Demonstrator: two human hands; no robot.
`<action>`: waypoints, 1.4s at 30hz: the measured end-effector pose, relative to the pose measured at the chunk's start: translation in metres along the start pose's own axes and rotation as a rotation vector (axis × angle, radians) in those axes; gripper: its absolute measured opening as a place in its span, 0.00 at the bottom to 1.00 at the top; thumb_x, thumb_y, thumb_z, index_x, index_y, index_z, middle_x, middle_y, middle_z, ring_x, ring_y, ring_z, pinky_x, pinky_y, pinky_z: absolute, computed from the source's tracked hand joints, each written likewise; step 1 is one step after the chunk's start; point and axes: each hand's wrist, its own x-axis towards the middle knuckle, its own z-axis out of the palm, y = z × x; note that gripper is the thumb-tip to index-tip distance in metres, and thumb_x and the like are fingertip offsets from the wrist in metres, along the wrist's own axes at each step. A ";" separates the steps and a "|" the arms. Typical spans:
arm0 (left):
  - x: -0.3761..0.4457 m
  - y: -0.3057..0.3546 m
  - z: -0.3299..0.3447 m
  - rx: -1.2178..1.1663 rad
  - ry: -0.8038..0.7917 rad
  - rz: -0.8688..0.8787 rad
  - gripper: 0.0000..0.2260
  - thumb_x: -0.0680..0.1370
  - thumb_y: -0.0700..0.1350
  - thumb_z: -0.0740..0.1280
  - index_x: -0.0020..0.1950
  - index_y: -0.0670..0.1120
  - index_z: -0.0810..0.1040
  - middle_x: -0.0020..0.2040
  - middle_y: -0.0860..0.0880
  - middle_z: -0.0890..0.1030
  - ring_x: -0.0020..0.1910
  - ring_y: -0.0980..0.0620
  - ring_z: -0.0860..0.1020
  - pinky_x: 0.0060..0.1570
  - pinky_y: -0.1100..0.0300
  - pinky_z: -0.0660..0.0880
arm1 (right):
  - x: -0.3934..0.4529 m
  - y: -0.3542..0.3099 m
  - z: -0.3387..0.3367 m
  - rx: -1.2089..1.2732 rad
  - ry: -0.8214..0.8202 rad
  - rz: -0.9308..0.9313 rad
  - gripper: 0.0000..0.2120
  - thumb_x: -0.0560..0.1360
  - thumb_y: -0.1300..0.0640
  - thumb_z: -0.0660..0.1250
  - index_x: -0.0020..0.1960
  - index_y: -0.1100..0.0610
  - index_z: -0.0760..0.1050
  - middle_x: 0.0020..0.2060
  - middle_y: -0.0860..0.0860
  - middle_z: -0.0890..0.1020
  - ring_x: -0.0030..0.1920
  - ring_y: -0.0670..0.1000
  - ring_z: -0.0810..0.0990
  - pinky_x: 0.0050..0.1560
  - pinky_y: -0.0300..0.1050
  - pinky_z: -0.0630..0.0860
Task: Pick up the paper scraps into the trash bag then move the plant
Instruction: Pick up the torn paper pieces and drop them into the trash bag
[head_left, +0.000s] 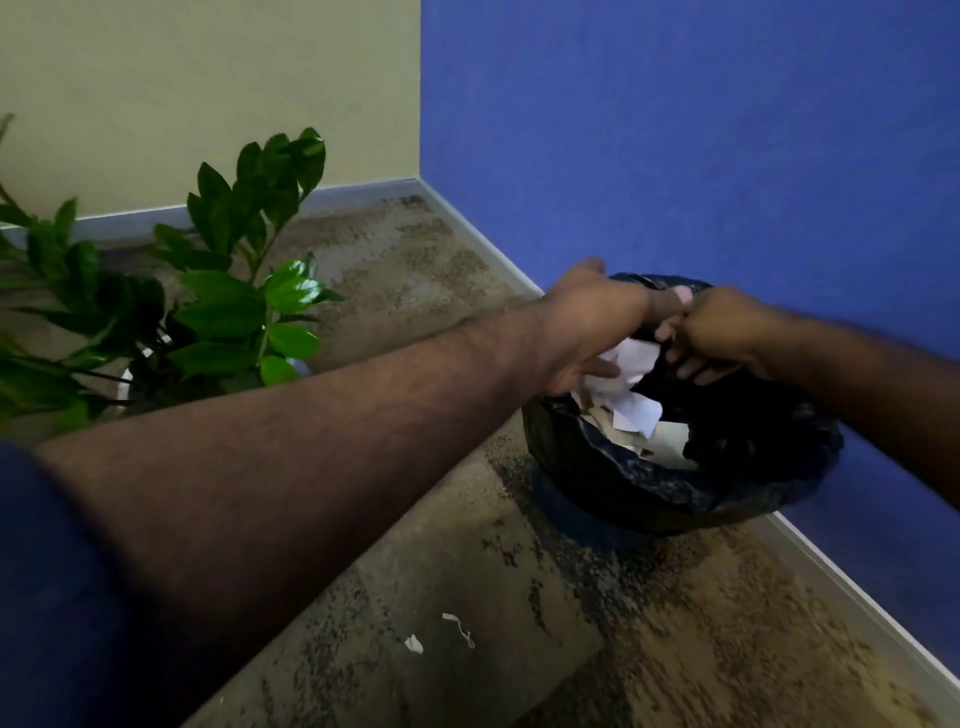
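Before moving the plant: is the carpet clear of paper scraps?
No: two small white paper scraps lie on the brown speckled carpet.
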 end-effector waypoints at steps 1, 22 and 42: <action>0.001 -0.003 -0.002 0.011 -0.010 -0.006 0.36 0.74 0.50 0.73 0.76 0.49 0.58 0.73 0.48 0.68 0.65 0.44 0.72 0.58 0.43 0.77 | 0.000 -0.001 -0.002 0.031 -0.005 0.017 0.13 0.81 0.60 0.52 0.46 0.56 0.75 0.37 0.57 0.80 0.31 0.54 0.78 0.31 0.41 0.77; -0.137 -0.149 -0.183 0.910 0.023 0.235 0.10 0.72 0.42 0.72 0.51 0.50 0.79 0.47 0.57 0.78 0.46 0.59 0.76 0.37 0.76 0.68 | -0.089 -0.095 0.093 -0.390 0.172 -1.000 0.08 0.75 0.56 0.62 0.43 0.55 0.79 0.38 0.53 0.82 0.40 0.55 0.79 0.43 0.50 0.78; -0.303 -0.294 -0.344 1.570 -0.352 -0.478 0.59 0.60 0.68 0.75 0.72 0.68 0.32 0.78 0.51 0.33 0.77 0.42 0.36 0.70 0.40 0.64 | -0.183 -0.090 0.339 -0.592 -0.598 -1.205 0.13 0.74 0.56 0.61 0.58 0.54 0.73 0.54 0.53 0.75 0.56 0.54 0.73 0.53 0.47 0.71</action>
